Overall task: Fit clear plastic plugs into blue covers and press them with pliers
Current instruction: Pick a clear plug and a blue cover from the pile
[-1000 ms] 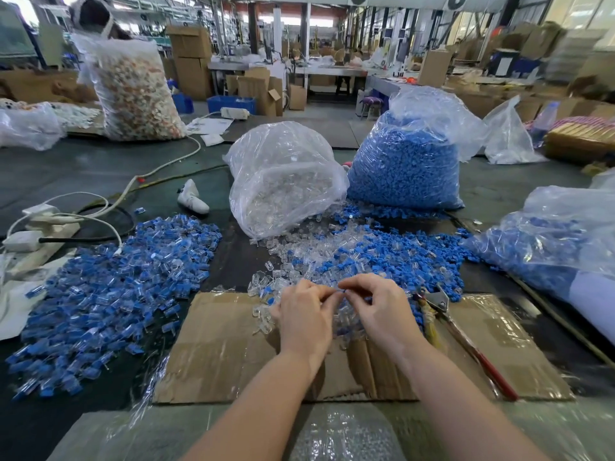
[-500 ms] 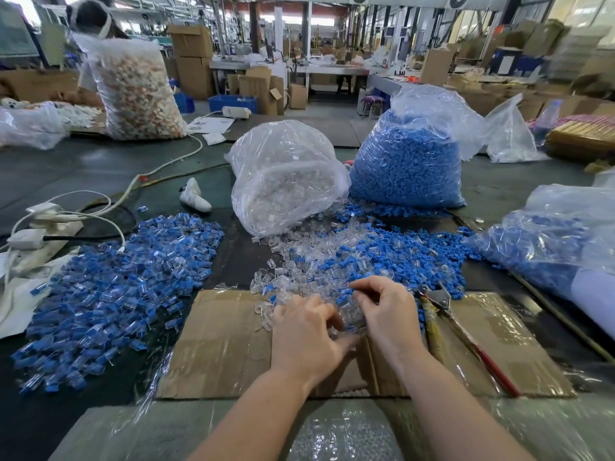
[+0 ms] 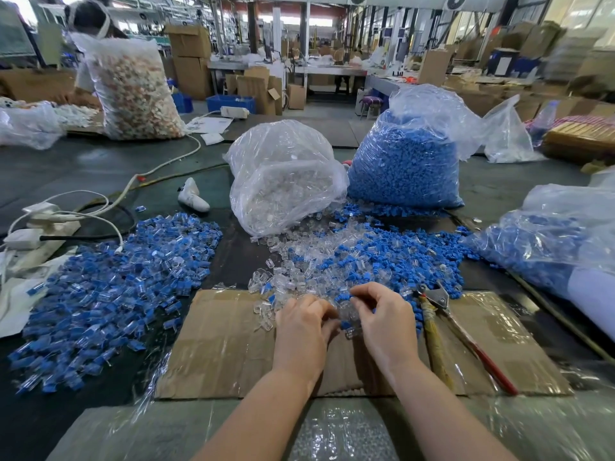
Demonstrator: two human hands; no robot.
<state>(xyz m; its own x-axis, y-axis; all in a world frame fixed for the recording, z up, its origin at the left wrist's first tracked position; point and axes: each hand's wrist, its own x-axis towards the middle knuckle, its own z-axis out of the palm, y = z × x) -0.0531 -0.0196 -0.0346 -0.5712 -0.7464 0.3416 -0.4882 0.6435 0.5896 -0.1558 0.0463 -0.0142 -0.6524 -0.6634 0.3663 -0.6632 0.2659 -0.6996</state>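
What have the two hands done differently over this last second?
Both hands drew slightly back from the loose heap toward the cardboard. The left hand and right hand remain close together, fingers curled over small clear and blue pieces; exactly what each pinches is unclear. The pliers, the bags and the left pile lie as before.

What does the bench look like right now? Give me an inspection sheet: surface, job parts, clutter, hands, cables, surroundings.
Surface: dark table with a taped cardboard sheet under the hands.
Job's things: mixed pile of clear plugs and blue covers; assembled pile at left; bag of clear plugs; bag of blue covers; pliers lying unused on the cardboard.
Clutter: white handheld tool; another bag of blue parts at right.
Hands: left hand and right hand both pinch small parts between them.
Cables: white cables and adapters at left.
Surroundings: warehouse, boxes, another person behind a sack.
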